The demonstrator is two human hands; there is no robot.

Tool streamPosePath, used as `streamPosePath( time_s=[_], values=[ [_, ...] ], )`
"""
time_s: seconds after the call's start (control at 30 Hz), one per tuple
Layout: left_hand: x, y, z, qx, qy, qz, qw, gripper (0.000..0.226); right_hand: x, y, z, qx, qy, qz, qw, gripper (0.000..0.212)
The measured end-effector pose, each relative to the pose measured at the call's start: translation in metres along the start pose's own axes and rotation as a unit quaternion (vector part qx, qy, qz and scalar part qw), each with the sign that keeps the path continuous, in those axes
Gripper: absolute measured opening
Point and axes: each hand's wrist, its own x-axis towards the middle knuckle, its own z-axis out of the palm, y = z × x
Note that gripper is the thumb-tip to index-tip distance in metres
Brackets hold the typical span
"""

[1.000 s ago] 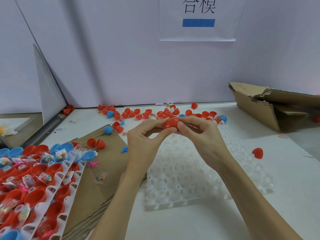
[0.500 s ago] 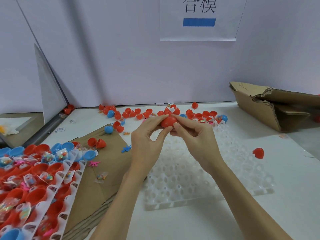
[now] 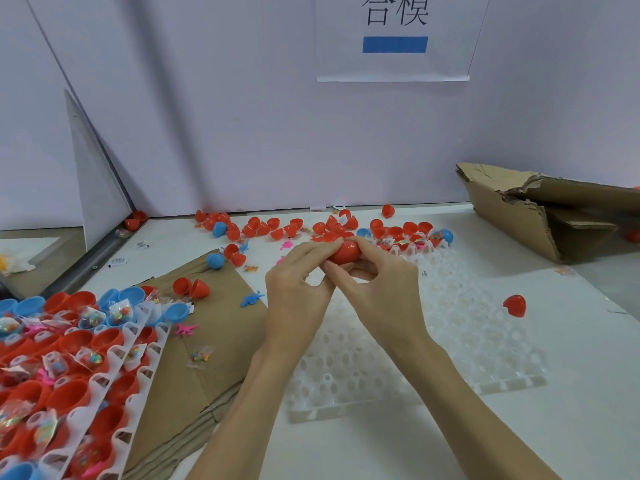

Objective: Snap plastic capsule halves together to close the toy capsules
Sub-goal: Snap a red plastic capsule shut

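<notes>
Hands, left (image 3: 298, 292) and right (image 3: 379, 289), pinch a red capsule (image 3: 344, 252) above the white table (image 3: 571, 393), pale wall (image 3: 242, 116) behind.

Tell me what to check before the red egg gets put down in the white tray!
1. Both hands hold the red capsule: ok. The left hand and the right hand pinch it from either side.
2. Halves snapped fully shut: cannot tell, the fingers cover the seam.
3. Toy inside: cannot tell, the shell is not see-through.
4. Free pockets in the white tray under the hands: ok, the near pockets show nothing in them.
5. More halves left to close: ok, loose red halves lie along the wall, and one red half sits alone on the right.
</notes>
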Motion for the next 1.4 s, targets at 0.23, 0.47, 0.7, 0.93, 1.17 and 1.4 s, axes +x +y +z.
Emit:
streamPosePath(
  time_s=[0.23, 0.47, 0.7, 0.93, 1.17, 1.4],
  values=[
    [-0.001, 0.003, 0.0, 0.023, -0.002, 0.032, 0.999, 0.032, 0.0, -0.001, -0.002, 0.002, 0.01, -0.005, 1.0, 0.007],
    [-0.003, 0.004, -0.001, 0.065, -0.021, 0.054, 0.996, 0.034, 0.0, -0.002, -0.001, -0.002, 0.018, -0.004, 1.0, 0.01],
    [-0.004, 0.005, 0.0, 0.082, -0.031, 0.064, 0.994, 0.035, 0.001, -0.001, -0.003, -0.009, 0.017, 0.009, 1.0, 0.012],
    [0.004, 0.003, -0.002, 0.042, -0.012, 0.061, 0.997, 0.03, 0.002, -0.005, 0.0, 0.025, 0.006, 0.028, 0.999, 0.025],
    [0.005, 0.002, -0.002, -0.133, 0.006, -0.071, 0.989, 0.031, 0.008, -0.005, -0.007, 0.19, 0.023, 0.104, 0.976, 0.027],
    [0.006, 0.002, -0.005, -0.139, 0.001, -0.079, 0.987, 0.032, 0.008, -0.005, -0.008, 0.23, -0.004, 0.121, 0.966, 0.027]
  ],
)
